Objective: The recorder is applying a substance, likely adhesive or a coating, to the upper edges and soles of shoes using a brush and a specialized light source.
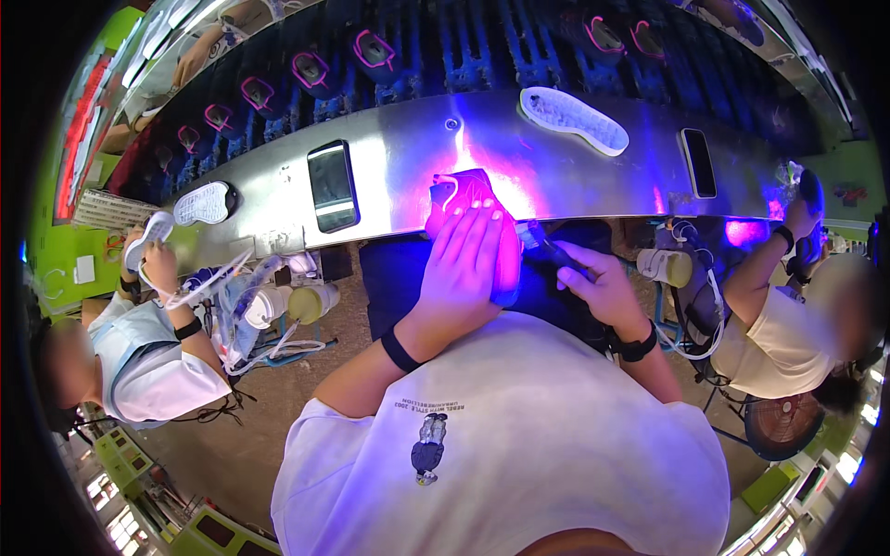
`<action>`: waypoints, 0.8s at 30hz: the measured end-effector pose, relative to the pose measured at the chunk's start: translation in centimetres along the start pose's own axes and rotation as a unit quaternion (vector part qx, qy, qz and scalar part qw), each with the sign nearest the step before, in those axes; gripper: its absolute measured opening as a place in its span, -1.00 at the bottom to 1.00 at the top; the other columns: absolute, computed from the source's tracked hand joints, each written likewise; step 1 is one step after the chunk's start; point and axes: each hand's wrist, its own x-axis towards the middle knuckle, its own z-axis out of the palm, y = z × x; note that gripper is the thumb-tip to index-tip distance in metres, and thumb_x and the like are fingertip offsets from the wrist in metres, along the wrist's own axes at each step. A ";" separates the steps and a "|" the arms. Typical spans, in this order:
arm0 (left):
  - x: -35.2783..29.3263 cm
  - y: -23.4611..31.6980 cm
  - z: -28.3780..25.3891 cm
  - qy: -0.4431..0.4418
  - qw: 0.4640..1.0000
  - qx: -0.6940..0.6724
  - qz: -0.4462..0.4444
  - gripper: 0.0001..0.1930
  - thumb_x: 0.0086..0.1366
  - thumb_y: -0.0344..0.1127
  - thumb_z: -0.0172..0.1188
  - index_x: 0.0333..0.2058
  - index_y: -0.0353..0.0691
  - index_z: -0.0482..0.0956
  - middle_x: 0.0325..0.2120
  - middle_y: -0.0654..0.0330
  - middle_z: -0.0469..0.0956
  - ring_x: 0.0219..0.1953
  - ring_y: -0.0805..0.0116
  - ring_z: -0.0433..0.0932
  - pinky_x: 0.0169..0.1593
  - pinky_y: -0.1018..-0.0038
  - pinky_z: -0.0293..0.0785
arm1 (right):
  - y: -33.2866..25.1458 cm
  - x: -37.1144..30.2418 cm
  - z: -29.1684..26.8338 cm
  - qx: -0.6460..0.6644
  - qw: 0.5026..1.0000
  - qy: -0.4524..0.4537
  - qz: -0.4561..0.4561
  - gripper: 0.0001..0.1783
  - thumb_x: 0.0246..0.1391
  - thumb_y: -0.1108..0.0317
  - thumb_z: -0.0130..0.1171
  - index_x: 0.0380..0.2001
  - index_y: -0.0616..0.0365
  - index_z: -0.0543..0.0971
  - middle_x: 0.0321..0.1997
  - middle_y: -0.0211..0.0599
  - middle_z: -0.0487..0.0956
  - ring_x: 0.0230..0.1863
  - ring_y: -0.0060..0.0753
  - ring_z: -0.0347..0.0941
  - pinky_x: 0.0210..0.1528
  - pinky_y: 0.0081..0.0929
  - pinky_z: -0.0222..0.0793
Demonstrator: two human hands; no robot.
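Note:
A shoe upper [505, 264], lit strongly pink and purple, tilts at the front edge of the bench, its upper end over the metal. My left hand [461, 264] holds it from above, with long fingers laid across its side and the thumb hidden. In my right hand [598, 289] is a dark-handled brush [549, 250], gripped between thumb and fingers. Its head points left and comes up to the shoe's right side; whether the tip touches is unclear in the glare.
On the metal bench [394, 176] lie a phone [332, 185], another phone [699, 163] and a white shoe sole [575, 120]. Behind runs a dark rack [464, 56] carrying several pink-outlined pieces. Co-workers sit left [153, 361] and right [769, 324], beside lidded pots [312, 303] with hoses.

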 end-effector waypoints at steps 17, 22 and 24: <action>6.0 2.7 1.0 0.001 0.997 0.061 -0.038 -0.24 -0.01 -0.16 0.36 0.12 -0.57 0.40 0.03 -0.22 0.52 0.15 -0.08 0.50 0.37 0.01 0.17 | 0.0 -4.3 -0.2 0.109 0.992 0.062 0.010 -0.45 0.29 0.40 0.18 0.33 0.19 0.40 -0.38 -0.44 0.56 -0.49 -0.74 0.29 -0.42 -0.71 0.28; 7.7 2.2 2.0 0.026 0.998 0.052 -0.036 -0.26 0.01 -0.13 0.37 0.08 -0.55 0.42 -0.03 -0.18 0.57 0.04 -0.03 0.58 0.33 0.05 0.24 | -1.3 -4.3 0.0 0.008 0.987 0.162 -0.002 -0.48 0.24 0.44 0.22 0.26 0.22 0.47 -0.33 -0.36 0.61 -0.36 -0.63 0.45 -0.24 -0.63 0.40; 8.3 1.7 2.4 0.045 0.996 0.044 -0.057 -0.11 -0.22 0.00 0.52 0.08 -0.42 0.48 -0.05 -0.08 0.62 0.01 0.04 0.61 0.25 0.14 0.31 | -2.9 -3.6 -0.7 -0.182 0.961 0.189 -0.083 -0.52 0.19 0.48 0.25 0.19 0.22 0.53 -0.26 -0.25 0.65 -0.25 -0.50 0.53 -0.10 -0.55 0.44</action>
